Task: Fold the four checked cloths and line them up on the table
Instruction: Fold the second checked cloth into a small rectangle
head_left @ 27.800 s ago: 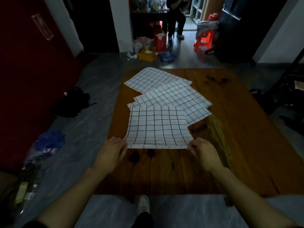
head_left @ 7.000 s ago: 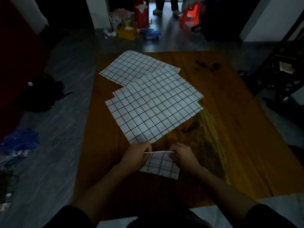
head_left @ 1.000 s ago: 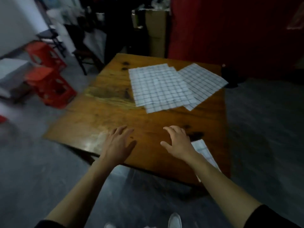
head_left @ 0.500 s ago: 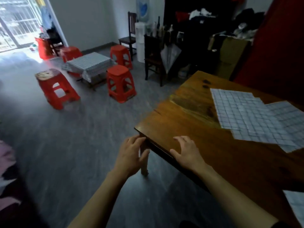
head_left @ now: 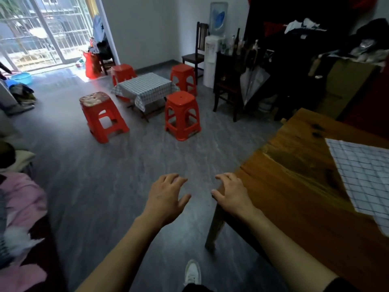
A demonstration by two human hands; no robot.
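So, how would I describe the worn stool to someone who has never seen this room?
Look left of the small checked table on the grey floor. Four red stools stand around it; the worn stool is the leftmost one, and only its seat is scuffed and discoloured.

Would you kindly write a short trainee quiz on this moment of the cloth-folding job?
1. True or false: the left hand holds a cloth.
2. Which hand is over the brown wooden table corner? A left, B right.
3. How many red plastic stools are in view?

Key:
1. False; it hangs over the floor with nothing in its grip.
2. B, the right hand, apart from the white checked cloth.
3. Four.
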